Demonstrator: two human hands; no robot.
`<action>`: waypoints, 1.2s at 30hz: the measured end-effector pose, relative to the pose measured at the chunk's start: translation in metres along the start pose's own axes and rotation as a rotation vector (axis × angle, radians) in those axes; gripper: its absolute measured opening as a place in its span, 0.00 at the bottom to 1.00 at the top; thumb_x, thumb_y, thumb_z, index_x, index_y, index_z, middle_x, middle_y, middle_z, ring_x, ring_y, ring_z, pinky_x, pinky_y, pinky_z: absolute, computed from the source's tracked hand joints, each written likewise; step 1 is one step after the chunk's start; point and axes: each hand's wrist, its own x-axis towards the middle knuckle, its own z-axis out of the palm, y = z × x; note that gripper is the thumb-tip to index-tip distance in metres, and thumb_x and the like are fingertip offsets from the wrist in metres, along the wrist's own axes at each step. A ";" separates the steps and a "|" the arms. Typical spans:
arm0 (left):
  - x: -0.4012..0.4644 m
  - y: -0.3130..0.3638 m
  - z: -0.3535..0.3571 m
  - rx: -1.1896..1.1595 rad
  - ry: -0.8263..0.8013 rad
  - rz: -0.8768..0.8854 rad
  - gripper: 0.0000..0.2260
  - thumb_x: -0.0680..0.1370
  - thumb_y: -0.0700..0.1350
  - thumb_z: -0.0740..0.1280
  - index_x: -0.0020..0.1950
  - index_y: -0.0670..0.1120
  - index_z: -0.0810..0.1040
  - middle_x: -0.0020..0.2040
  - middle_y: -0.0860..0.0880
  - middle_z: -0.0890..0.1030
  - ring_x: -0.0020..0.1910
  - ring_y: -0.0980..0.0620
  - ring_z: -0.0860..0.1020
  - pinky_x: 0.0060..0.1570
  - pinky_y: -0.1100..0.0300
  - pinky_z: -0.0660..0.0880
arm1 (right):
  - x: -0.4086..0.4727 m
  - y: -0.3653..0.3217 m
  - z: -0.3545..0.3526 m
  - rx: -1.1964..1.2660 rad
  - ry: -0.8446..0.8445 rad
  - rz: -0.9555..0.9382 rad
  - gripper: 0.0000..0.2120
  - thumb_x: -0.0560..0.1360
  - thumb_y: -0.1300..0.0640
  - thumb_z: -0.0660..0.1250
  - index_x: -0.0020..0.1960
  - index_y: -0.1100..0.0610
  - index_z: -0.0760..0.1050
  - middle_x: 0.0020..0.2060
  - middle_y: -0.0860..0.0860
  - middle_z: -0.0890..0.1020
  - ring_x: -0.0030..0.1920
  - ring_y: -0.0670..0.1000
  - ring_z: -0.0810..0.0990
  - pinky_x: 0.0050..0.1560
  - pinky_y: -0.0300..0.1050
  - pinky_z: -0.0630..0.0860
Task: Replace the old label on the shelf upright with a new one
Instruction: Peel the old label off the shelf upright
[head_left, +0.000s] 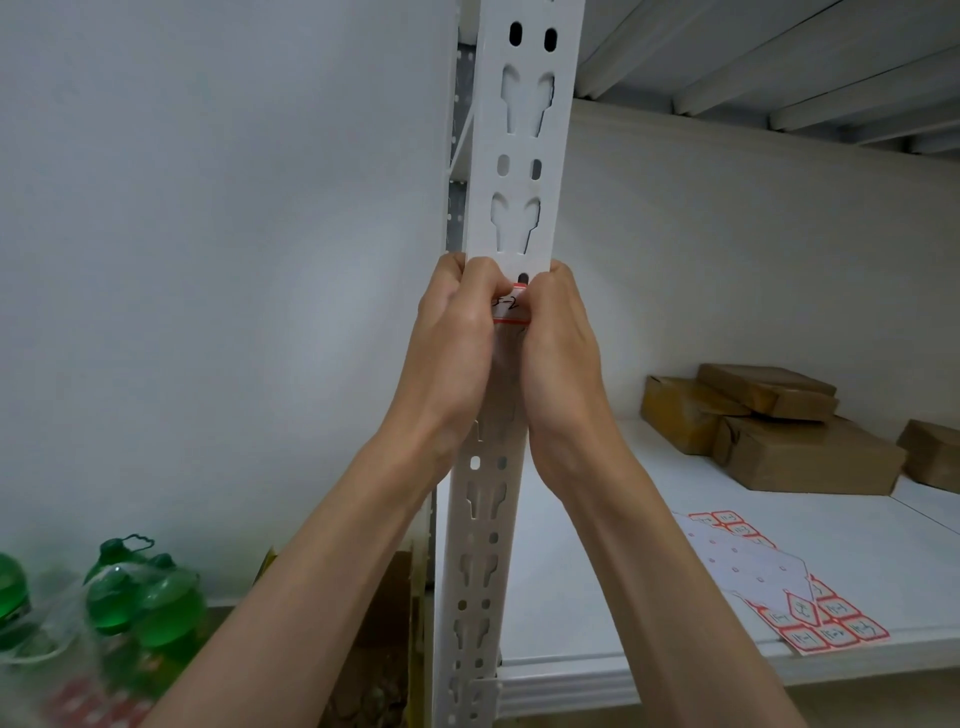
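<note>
Our fingers (480, 283) curl in from both sides onto the label (511, 306), a small white sticker with a red border and handwritten marks, which sits on the front face of the white shelf upright (511, 156) just below one of its slots. The left hand (457, 338) pinches or presses the label's left edge and the right hand (558, 338) does the same on the right; the knuckles hide the tips, so we cannot tell whether we are peeling this sticker off or smoothing it down, nor whether it is the old one or the new.

We judge the label to be thin paper: light, limp, easy to tear or crease, and sticky on its back. If it must come off, it is best taken at a corner lifted with a nail and drawn slowly along the metal; if it is going on, it wants pressing from the middle outward. The upright itself is stiff steel and gives a firm backing.

On the shelf (623, 519) to the right lies a sheet of labels (769, 582), several spots already bare. Farther right sit brown parcels (779, 426). Low at the left stand green bottles (145, 597).
</note>
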 end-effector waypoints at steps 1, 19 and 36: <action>0.000 0.000 0.000 0.000 0.001 0.000 0.10 0.78 0.46 0.59 0.37 0.49 0.67 0.30 0.57 0.71 0.31 0.56 0.72 0.35 0.57 0.66 | 0.000 0.000 0.000 0.013 -0.006 0.007 0.09 0.83 0.57 0.53 0.51 0.58 0.70 0.39 0.47 0.76 0.32 0.35 0.74 0.31 0.29 0.71; -0.003 0.002 0.001 0.050 -0.008 0.004 0.09 0.80 0.45 0.59 0.41 0.47 0.70 0.30 0.58 0.76 0.31 0.58 0.76 0.32 0.63 0.70 | 0.001 0.009 -0.002 0.165 -0.045 0.018 0.15 0.84 0.52 0.57 0.59 0.63 0.71 0.34 0.41 0.80 0.34 0.35 0.79 0.34 0.29 0.76; -0.005 0.009 -0.002 0.115 -0.001 -0.121 0.30 0.71 0.60 0.57 0.61 0.38 0.77 0.59 0.37 0.81 0.47 0.47 0.80 0.50 0.50 0.77 | 0.019 0.006 -0.035 0.573 -0.431 0.194 0.12 0.81 0.53 0.60 0.59 0.57 0.76 0.42 0.54 0.83 0.42 0.52 0.82 0.46 0.47 0.76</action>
